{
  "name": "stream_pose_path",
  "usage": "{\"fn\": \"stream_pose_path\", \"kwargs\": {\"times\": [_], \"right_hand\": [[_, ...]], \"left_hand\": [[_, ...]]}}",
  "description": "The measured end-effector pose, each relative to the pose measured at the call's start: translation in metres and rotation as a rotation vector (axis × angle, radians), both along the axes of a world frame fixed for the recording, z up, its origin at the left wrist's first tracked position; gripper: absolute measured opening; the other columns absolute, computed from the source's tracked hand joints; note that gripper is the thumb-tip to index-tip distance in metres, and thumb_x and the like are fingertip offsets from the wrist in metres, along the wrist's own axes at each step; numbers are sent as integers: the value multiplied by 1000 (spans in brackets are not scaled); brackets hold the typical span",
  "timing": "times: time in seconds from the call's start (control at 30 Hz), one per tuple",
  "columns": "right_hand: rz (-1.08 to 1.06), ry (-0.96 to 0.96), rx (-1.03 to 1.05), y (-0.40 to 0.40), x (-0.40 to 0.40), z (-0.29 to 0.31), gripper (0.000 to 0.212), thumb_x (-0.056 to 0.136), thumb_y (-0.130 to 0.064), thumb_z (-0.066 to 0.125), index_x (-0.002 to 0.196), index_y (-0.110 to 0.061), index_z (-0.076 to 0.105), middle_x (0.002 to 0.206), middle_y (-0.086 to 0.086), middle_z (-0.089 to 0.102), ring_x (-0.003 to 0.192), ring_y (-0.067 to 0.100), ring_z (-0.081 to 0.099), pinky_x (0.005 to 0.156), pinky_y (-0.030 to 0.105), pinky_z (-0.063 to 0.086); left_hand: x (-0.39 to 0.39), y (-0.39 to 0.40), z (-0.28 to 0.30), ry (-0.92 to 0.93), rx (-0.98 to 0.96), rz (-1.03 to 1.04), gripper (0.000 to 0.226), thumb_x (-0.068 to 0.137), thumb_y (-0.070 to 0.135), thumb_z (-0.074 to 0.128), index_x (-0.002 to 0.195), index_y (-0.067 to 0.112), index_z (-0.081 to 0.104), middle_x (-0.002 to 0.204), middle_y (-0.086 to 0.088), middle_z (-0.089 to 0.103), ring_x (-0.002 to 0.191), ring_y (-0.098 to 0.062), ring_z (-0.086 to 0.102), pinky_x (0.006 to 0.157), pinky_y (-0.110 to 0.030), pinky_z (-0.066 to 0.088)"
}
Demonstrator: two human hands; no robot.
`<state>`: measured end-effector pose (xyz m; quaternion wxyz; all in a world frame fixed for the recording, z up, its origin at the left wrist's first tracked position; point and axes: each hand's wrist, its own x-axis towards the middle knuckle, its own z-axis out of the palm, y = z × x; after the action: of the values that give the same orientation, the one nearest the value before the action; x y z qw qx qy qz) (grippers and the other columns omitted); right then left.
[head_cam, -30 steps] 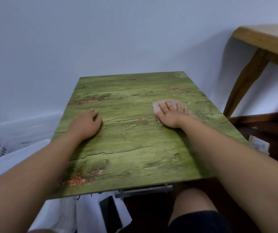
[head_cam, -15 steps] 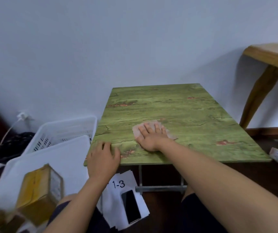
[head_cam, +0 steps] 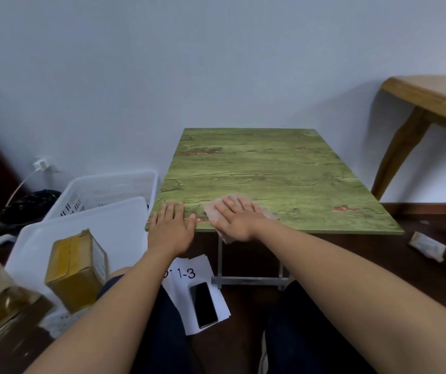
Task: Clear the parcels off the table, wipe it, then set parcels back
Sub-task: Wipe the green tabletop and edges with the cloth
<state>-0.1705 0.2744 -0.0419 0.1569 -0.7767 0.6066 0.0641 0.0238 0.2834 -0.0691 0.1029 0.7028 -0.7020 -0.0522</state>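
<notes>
Green wood-print desk (head_cam: 283, 174) bare, against white wall. Right hand (head_cam: 236, 218) flat, fingers spread, pressing pink cloth (head_cam: 223, 209) at near edge; left hand (head_cam: 171, 229) open, palm down on near-left corner, holding nothing. Parcels: yellow box (head_cam: 77, 268) in white bin (head_cam: 113, 233) at left. Risk: cloth overhangs edge, may slip off. Versus earlier: cloth dragged from mid-desk to near edge.

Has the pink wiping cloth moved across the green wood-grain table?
Yes. The pink wiping cloth slid toward the green wood-grain table's near edge, now overhanging it.
</notes>
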Motion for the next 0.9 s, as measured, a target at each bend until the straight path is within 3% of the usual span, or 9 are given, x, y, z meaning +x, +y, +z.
{"fn": "stream_pose_path", "kwargs": {"times": [0.2,0.4,0.47,0.57,0.6,0.67,0.77,0.9], "right_hand": [[-132,7,-5,7,-48,-1,67,98,-64,11,155,-37,-11,162,-8,-23,149,24,-22,119,49,-12],[-189,-31,-31,12,-34,-5,66,99,-60,8,156,-32,-11,162,-5,-23,147,28,-25,117,52,-16],[-188,-36,-27,9,-26,-4,65,100,-57,8,156,-31,-11,162,-3,-23,147,31,-26,115,51,-17],[-133,-39,-29,0,-7,-5,64,100,-56,9,156,-30,-9,162,-2,-22,147,32,-25,116,52,-16],[-111,-41,-31,-2,1,-5,65,100,-57,9,156,-31,-9,162,-2,-22,147,32,-24,117,52,-16],[-55,-43,-36,-10,19,-7,66,100,-58,10,157,-31,-9,163,-3,-22,147,32,-25,117,52,-16],[32,-50,-45,-18,50,-10,66,100,-58,12,157,-31,-8,163,-5,-22,147,30,-27,117,52,-16],[155,-62,-59,-24,95,-12,66,100,-58,13,157,-31,-7,163,-5,-22,147,29,-27,117,51,-17]], "left_hand": [[-2,10,-7,79,-147,-3,59,102,47,26,154,17,28,162,-5,20,150,-21,9,120,-39,0],[1,2,-12,187,-227,16,52,99,42,41,145,17,45,156,-4,35,147,-22,23,119,-41,9],[1,-2,-14,243,-299,42,43,96,36,47,134,17,56,146,-3,49,140,-22,36,115,-42,17],[3,-1,-11,406,-447,104,23,92,20,48,102,17,69,105,1,68,106,-23,58,98,-36,26],[5,-1,-8,441,-482,144,21,92,17,48,94,16,69,96,0,67,98,-24,58,94,-36,27],[14,-1,-4,490,-521,252,20,93,16,48,95,14,68,100,-3,65,102,-26,54,93,-37,28],[32,-6,-1,720,-433,419,24,97,20,43,103,14,65,115,-1,61,111,-25,49,97,-37,32],[56,-14,1,1229,-205,619,23,96,23,38,88,19,59,105,3,59,102,-20,54,91,-38,42]]}}
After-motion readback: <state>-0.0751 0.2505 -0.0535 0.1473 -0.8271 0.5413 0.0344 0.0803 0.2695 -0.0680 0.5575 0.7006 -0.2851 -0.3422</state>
